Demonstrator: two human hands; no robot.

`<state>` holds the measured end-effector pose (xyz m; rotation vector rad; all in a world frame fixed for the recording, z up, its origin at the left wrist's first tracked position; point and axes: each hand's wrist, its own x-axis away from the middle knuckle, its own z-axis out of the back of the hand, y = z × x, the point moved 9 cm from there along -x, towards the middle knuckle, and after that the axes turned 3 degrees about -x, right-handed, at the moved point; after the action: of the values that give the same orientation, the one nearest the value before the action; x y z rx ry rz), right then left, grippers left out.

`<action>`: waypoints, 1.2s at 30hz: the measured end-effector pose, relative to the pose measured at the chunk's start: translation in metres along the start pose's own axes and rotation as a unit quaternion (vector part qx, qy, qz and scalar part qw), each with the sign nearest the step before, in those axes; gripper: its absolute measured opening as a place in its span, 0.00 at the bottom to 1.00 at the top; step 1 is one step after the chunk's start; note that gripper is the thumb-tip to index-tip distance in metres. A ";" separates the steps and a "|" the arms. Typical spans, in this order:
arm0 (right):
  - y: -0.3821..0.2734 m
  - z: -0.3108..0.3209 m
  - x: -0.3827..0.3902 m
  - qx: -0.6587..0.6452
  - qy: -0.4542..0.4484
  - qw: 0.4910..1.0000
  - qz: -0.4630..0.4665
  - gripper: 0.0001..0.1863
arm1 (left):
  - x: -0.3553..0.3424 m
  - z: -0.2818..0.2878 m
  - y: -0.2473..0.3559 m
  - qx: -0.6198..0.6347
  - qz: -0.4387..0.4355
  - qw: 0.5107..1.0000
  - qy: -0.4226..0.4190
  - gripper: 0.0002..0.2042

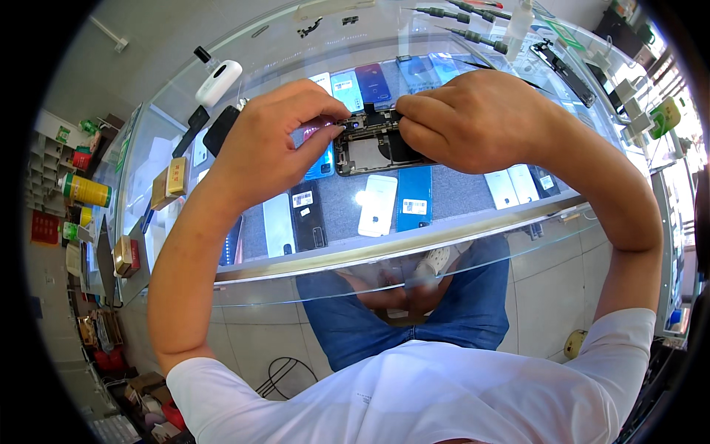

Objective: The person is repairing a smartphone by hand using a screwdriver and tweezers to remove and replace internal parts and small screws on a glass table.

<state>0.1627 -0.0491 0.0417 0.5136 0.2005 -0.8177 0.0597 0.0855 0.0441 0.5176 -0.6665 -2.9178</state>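
An opened phone (362,154) lies on the glass counter in front of me, its inner parts and metal frame bare. My left hand (275,133) pinches thumb and forefinger together at the phone's upper left corner. On the phone's right side, my right hand (477,122) has its fingers curled in and pressed together over the upper edge. Whatever sits between those fingertips is hidden. The right hand covers much of the phone's right half.
Under the glass lie several phones, among them a white phone (378,206) and a blue phone (414,198). Screwdrivers (473,37), a clear bottle (521,18) and a phone part (563,74) lie at the far right. A white rounded device (219,83) stands far left, near small boxes (176,177).
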 end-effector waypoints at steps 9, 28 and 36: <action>-0.002 0.001 -0.001 0.001 0.008 1.000 0.002 0.10 | -0.003 -0.002 0.007 -0.035 -0.050 0.998 0.004 0.06; 0.001 -0.002 -0.002 -0.028 -0.016 0.999 -0.025 0.09 | -0.004 -0.010 -0.014 0.078 0.074 0.994 -0.013 0.05; 0.007 0.000 0.000 -0.073 -0.020 0.997 -0.030 0.13 | -0.005 -0.013 -0.019 0.109 0.106 0.988 0.014 0.06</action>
<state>0.1683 -0.0451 0.0439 0.3555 0.2381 -0.8634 0.0684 0.0976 0.0261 0.4753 -0.9790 -2.6511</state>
